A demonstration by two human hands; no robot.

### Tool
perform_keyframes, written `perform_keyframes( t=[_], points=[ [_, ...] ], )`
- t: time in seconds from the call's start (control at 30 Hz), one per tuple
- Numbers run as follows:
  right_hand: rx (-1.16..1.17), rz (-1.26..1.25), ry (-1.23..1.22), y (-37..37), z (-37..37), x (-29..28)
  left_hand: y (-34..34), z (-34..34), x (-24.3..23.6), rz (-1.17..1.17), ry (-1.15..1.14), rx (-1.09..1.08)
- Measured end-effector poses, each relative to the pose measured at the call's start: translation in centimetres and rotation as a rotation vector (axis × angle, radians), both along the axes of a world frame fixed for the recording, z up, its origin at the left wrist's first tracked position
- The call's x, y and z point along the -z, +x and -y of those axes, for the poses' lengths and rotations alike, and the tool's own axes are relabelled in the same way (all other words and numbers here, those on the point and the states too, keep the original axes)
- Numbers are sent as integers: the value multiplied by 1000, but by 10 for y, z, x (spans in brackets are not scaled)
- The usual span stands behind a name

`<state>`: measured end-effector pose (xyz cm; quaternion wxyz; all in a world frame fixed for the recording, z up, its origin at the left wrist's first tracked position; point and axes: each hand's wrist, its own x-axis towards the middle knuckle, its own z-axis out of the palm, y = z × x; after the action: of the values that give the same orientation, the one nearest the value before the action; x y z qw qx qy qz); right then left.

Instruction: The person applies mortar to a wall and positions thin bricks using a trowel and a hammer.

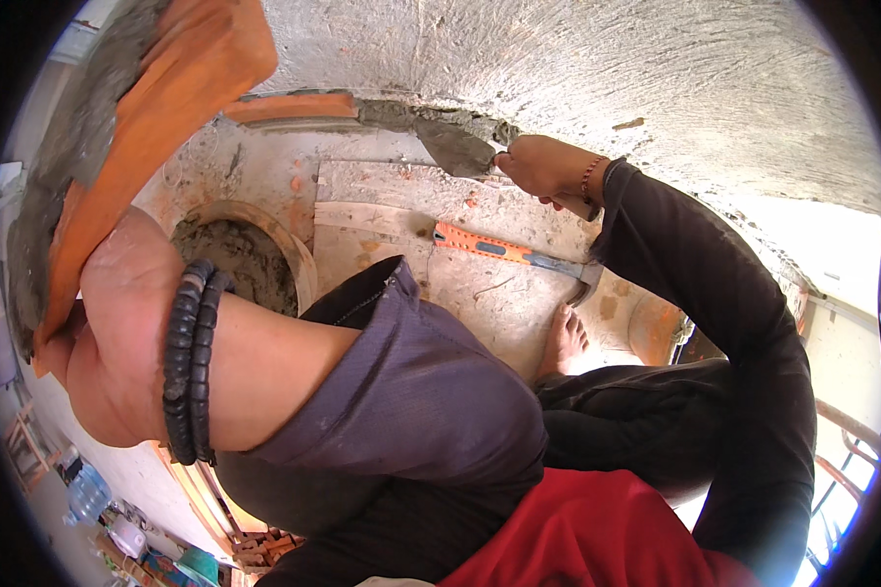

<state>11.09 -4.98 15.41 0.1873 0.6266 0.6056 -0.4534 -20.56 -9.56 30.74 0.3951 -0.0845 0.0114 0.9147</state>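
Note:
At the left, my left hand (117, 323) is closed round a long orange clay brick (196, 73), raised and tilted close to the camera. Grey wet mortar (64, 191) coats the brick's outer side. My right hand (553, 168) grips a trowel by its handle, below the rough plastered wall (578, 59). The trowel blade (450, 147) is smeared with mortar and lies against the mortar bed (387, 114) along the wall's foot. Another orange brick (294, 108) sits in that row, left of the blade.
A round tub (303, 259) of grey mortar stands behind my left wrist. On the stained boards (362, 186) lies an orange-handled hammer (489, 245). A bare foot (564, 342) rests beside its head. At the lower left are a blue water bottle (88, 494) and stacked bricks (264, 550).

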Motion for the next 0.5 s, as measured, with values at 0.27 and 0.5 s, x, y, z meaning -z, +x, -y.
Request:
perform_keyframes(
  t=[0.27, 0.5],
  points=[
    [-255, -9, 107, -16, 4, 10, 5, -7, 12, -153, -35, -102],
    [-117, -156, 215, -2, 1, 59, -31, 0, 15, -196, 76, 94]
  ],
)
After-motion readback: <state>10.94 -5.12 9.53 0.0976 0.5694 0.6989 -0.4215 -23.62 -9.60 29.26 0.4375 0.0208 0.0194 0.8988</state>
